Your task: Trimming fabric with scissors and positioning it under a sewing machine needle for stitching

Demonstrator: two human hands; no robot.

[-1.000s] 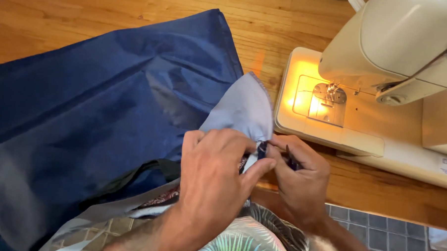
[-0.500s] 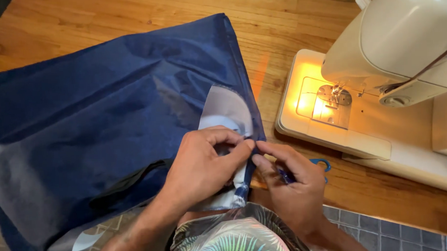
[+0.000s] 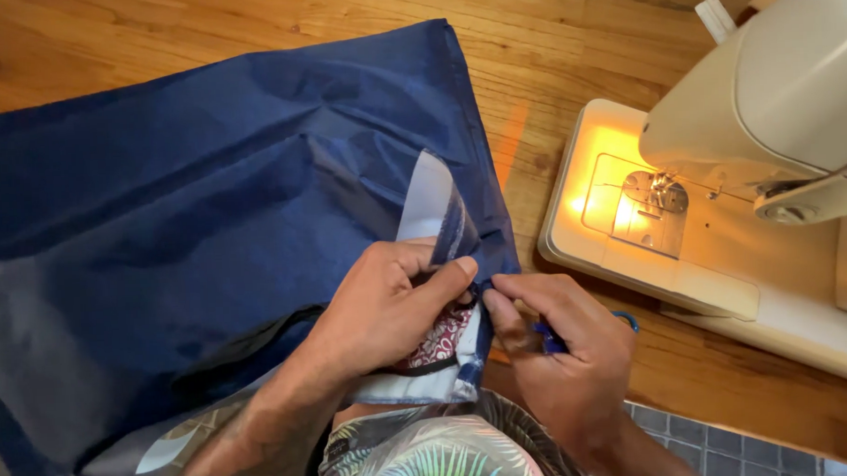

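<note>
The navy fabric [image 3: 207,208] lies spread over the wooden counter [image 3: 567,36], and its folded edge, showing a pale lining and a red patterned scrap, has been drawn lower and closer to the body than a second ago. The left hand [image 3: 388,305] pinches that edge shut. The right hand [image 3: 559,346] meets it fingertip to fingertip, its grip closed on a small blue tool [image 3: 549,335], beside the lit sewing machine [image 3: 722,190].

One navy fabric sheet [image 3: 188,209]; one cream sewing machine [image 3: 722,190]; two hands: left [image 3: 388,310], right [image 3: 564,355].
</note>
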